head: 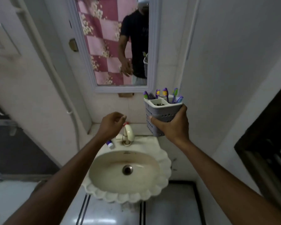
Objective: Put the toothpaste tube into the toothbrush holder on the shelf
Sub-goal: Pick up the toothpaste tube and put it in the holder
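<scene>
- Forearms nearest the lens, both reaching over the sink toward the wall.
- Toothpaste tube: lying on the basin's back rim, just left of the tap, cap end toward the camera; mostly hidden under the wrist. Not yet picked up.
- Left hand: hovering directly above the tube, fingers loosely curled, thumb and forefinger near each other, nothing held as far as can be told.
- Toothbrush holder: grey, perforated, divided into compartments; lifted in the air, not on any shelf. Near compartment free of brushes, dark specks at its bottom.
- Right hand: wrapped firmly round the holder's lower half, keeping it upright.
- Toothbrushes: several, purple and blue, standing in the rear compartments.
- Mirror above; narrow ledge behind the tap.
- Step in hand, by judgement: reach for the tube, before grasp.
- Next move likely calls for: lowering left hand, pinching tube body, lifting clear of tap, dropping it upright into the near compartment.
</scene>
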Available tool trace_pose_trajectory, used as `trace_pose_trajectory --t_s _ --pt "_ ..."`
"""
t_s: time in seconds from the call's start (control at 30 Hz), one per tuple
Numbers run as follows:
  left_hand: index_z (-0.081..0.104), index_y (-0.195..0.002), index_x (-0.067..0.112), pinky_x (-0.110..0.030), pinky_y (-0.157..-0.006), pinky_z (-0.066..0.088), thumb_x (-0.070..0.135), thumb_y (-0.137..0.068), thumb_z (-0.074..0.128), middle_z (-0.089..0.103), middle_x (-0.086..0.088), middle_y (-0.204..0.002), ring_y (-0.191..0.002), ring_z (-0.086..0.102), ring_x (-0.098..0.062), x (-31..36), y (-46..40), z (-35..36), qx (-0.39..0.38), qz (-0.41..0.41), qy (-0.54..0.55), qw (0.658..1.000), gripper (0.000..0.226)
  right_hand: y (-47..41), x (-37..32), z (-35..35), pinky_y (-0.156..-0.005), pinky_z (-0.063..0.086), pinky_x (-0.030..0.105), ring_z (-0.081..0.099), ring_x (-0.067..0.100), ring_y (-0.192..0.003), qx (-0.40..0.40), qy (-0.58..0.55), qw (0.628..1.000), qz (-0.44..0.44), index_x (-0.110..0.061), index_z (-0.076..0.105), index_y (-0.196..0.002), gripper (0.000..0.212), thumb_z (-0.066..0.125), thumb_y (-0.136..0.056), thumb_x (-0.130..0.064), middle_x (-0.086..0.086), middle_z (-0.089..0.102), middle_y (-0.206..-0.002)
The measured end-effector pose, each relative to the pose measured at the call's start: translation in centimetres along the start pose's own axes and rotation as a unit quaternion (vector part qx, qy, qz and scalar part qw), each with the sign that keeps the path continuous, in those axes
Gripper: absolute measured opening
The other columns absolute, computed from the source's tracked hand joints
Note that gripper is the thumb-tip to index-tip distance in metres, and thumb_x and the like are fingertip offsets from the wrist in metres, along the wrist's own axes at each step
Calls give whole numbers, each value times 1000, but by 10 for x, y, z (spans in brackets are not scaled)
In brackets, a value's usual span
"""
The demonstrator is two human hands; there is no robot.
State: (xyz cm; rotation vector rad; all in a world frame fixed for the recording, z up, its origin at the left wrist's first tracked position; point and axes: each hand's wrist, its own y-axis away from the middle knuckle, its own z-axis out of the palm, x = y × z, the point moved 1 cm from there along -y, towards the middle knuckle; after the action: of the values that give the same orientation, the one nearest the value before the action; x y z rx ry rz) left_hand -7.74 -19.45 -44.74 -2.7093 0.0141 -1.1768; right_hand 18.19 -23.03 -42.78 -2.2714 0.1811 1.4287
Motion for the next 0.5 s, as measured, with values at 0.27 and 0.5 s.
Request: trace_pose_trajectory --t_s 0.27,0.5 --pt "79 -81 19 -39 -87 61 47 -87 56 80 0 -81 -87 77 -27 -162 -12 42 -112 -201 -23 973 37 30 79 74 -105 61 46 68 21 -127 -38 11 992 124 -21 40 -155 132 96 -44 -67 -4 64 -143" --pt "74 -114 10 -40 -93 60 40 -98 66 79 -18 -111 -103 75 -42 -249 -66 85 -129 -271 -50 952 35 39 128 133 -88 54 15 64 5 -114 -35 12 981 192 -21 40 -157 124 111 -58 -44 -16 60 -136"
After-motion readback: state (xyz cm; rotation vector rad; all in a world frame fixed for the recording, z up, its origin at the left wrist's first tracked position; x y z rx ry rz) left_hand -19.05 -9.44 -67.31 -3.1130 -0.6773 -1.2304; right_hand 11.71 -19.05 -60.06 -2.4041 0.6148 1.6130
